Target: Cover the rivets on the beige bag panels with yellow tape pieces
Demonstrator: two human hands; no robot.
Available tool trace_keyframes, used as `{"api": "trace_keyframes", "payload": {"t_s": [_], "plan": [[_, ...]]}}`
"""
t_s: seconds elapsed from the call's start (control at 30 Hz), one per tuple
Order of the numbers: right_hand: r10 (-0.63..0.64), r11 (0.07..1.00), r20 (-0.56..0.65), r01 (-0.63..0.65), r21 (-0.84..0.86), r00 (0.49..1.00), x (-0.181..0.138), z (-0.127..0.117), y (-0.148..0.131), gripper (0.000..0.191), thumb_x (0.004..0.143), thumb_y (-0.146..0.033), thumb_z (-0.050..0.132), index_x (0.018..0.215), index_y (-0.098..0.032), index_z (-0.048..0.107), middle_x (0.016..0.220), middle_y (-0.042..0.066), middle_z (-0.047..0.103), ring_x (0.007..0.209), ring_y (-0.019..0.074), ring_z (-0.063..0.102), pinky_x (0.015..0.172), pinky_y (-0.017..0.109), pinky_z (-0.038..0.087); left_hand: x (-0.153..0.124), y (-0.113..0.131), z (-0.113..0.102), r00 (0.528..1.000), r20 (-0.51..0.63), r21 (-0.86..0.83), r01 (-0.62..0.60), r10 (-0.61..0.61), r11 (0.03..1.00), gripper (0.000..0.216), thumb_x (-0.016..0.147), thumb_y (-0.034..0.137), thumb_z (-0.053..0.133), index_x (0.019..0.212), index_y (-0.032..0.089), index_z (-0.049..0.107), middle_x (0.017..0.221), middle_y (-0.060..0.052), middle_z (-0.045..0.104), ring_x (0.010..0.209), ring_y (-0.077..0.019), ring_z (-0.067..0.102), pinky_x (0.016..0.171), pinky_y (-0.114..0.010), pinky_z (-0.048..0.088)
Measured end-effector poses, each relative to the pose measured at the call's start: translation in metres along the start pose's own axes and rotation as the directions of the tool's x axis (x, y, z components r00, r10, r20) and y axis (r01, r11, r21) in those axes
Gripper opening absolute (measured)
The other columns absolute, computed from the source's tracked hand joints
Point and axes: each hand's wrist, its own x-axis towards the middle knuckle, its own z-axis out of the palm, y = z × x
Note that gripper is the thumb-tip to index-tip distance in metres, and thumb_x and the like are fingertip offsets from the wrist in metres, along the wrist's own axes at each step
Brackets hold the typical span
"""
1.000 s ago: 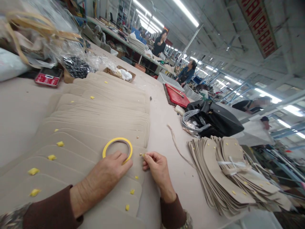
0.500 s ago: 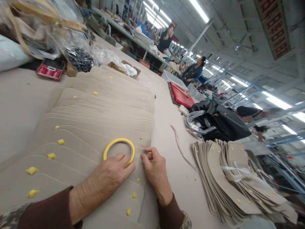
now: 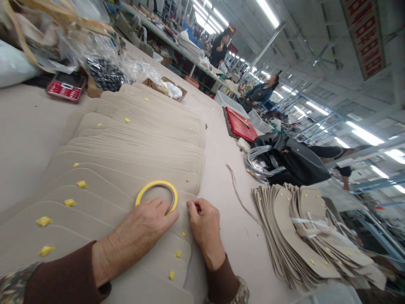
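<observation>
Overlapping beige panels (image 3: 152,160) with rounded corners lie fanned out in front of me, several bearing small yellow tape pieces (image 3: 82,184). My left hand (image 3: 142,226) rests on the panels, its fingers closed on a roll of yellow tape (image 3: 157,183); the lower part of the ring is hidden by the hand. Just right of it, my right hand (image 3: 205,226) touches a panel's right edge with thumb and forefinger pinched together. Whatever lies between those fingertips is too small to make out. Small metal studs (image 3: 187,180) show on panels just above.
Tied bundles of beige pieces (image 3: 303,236) lie at right, below a black handbag (image 3: 287,158). A red board (image 3: 240,124) carries a stick-like tool. A red calculator (image 3: 66,86), plastic bags and an open box (image 3: 177,90) stand at back left. Two people are farther off.
My right fingers have drawn closer together into a pinch at the panel edge. My left hand and the tape roll have shifted slightly left.
</observation>
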Motion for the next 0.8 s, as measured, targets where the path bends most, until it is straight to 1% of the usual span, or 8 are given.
{"api": "trace_keyframes", "payload": {"t_s": [0.13,0.3,0.33,0.4,0.5,0.6,0.7,0.8], "plan": [[-0.025,0.998,0.054,0.022,0.054,0.998,0.004,-0.007,-0.003,0.014,0.085,-0.015,0.063,0.072,-0.019,0.070,0.067,0.000,0.068,0.062,0.0140,0.061,0.065,0.024,0.043,0.002,-0.007,-0.005,0.998,-0.066,-0.014,-0.012,0.011,1.000,0.022,0.083,0.000,0.047,0.084,0.020,0.055,0.077,-0.003,0.055,0.066,-0.0234,0.053,0.062,-0.036,0.042],[-0.027,0.995,0.307,-0.003,0.098,0.951,-0.008,-0.026,-0.004,0.010,0.080,-0.015,0.069,0.072,-0.020,0.072,0.062,-0.003,0.066,0.057,0.0117,0.058,0.057,0.022,0.040,0.001,-0.019,-0.019,0.986,-0.169,-0.148,-0.032,0.006,0.989,0.024,0.092,0.005,0.039,0.094,0.021,0.058,0.078,-0.001,0.057,0.066,-0.0200,0.057,0.059,-0.031,0.043],[-0.024,0.992,0.328,-0.017,0.122,0.944,-0.011,-0.028,-0.005,0.008,0.079,-0.015,0.070,0.074,-0.020,0.073,0.061,-0.003,0.066,0.056,0.0116,0.057,0.056,0.021,0.040,0.001,-0.021,-0.021,0.980,-0.197,-0.180,-0.045,0.009,0.983,0.025,0.096,0.007,0.038,0.099,0.021,0.058,0.078,-0.001,0.058,0.066,-0.0187,0.058,0.058,-0.029,0.044],[-0.047,0.975,0.270,-0.014,0.220,0.962,-0.015,-0.032,-0.009,0.007,0.080,-0.015,0.069,0.079,-0.019,0.074,0.064,-0.002,0.068,0.057,0.0118,0.058,0.057,0.021,0.043,0.001,-0.021,-0.025,0.962,-0.273,-0.238,-0.086,0.019,0.967,0.026,0.101,0.013,0.037,0.114,0.022,0.057,0.085,-0.001,0.065,0.072,-0.0165,0.064,0.063,-0.026,0.049],[-0.179,0.901,0.049,0.143,0.410,0.983,-0.017,-0.033,-0.021,0.013,0.085,-0.015,0.064,0.092,-0.018,0.074,0.078,0.002,0.071,0.067,0.0132,0.063,0.065,0.023,0.049,0.000,-0.018,-0.025,0.940,-0.340,-0.266,-0.113,0.017,0.957,0.035,0.104,0.020,0.036,0.139,0.020,0.044,0.113,-0.005,0.071,0.098,-0.0153,0.070,0.083,-0.022,0.054],[-0.353,0.819,-0.083,0.351,0.454,0.932,-0.017,-0.031,-0.034,0.016,0.089,-0.014,0.061,0.101,-0.018,0.071,0.087,0.004,0.072,0.076,0.0147,0.064,0.072,0.025,0.052,-0.003,-0.013,-0.021,0.941,-0.340,-0.236,-0.086,0.000,0.968,0.038,0.106,0.025,0.035,0.142,0.017,0.041,0.122,-0.009,0.071,0.106,-0.0166,0.070,0.089,-0.022,0.055],[-0.480,0.782,-0.128,0.489,0.386,0.868,-0.018,-0.027,-0.041,0.015,0.092,-0.010,0.056,0.097,-0.018,0.068,0.086,0.005,0.072,0.079,0.0154,0.064,0.075,0.026,0.052,-0.006,-0.011,-0.018,0.938,-0.347,-0.198,-0.065,-0.008,0.978,0.035,0.106,0.028,0.032,0.137,0.015,0.043,0.112,-0.009,0.074,0.095,-0.0176,0.073,0.080,-0.023,0.057],[-0.544,0.763,-0.184,0.574,0.298,0.819,-0.019,-0.021,-0.041,0.017,0.091,-0.007,0.052,0.089,-0.019,0.065,0.079,0.003,0.070,0.072,0.0149,0.063,0.070,0.026,0.050,-0.008,-0.008,-0.020,0.933,-0.361,-0.206,-0.077,-0.003,0.975,0.031,0.106,0.027,0.033,0.131,0.017,0.047,0.105,-0.007,0.075,0.088,-0.0174,0.073,0.075,-0.024,0.057]]}}
